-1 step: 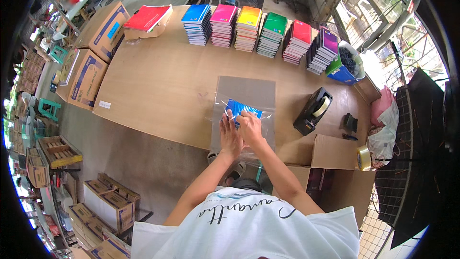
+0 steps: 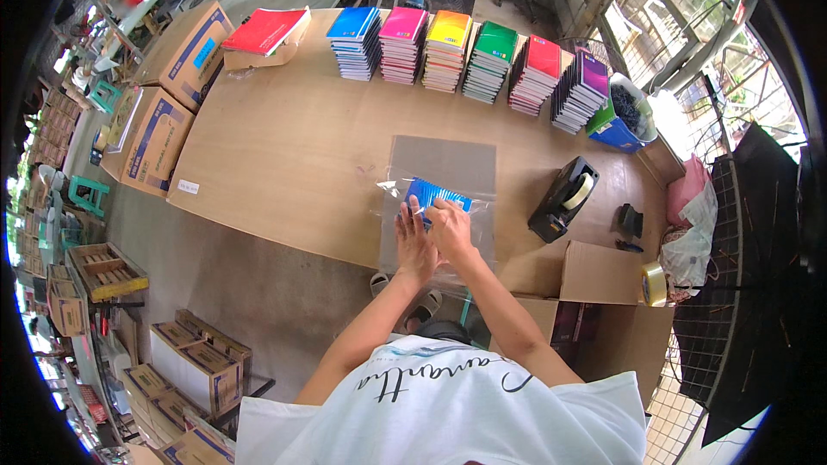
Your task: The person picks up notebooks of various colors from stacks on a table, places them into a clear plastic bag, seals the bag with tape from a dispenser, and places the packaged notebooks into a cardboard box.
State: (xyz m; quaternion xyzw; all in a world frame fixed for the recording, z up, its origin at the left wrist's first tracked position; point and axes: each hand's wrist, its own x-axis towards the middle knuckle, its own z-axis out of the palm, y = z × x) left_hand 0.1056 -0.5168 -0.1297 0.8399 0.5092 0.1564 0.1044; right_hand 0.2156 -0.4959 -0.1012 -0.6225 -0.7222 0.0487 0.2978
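A blue notebook (image 2: 439,192) with a pale striped pattern lies under clear plastic film (image 2: 394,186), on a grey mat (image 2: 448,155) near the table's front edge. Fingers stretched, my left hand (image 2: 415,237) rests flat over its left part, so it is open. My right hand (image 2: 450,226) is beside it, on the notebook's lower right, with fingers curled together in a pinch. Whatever is between those fingertips is hidden. Film sticks out past the notebook on both sides.
Stacked notebooks (image 2: 448,30) in several colours line the far edge. Right of the mat stands a black tape dispenser (image 2: 563,200); a cardboard box (image 2: 603,274) and tape roll (image 2: 654,284) are nearer. Cartons (image 2: 155,142) adjoin the table's left end. Red notebooks (image 2: 265,32) lie far left.
The film's left end has shifted a little and catches more light. Both hands and the notebook keep nearly the same place.
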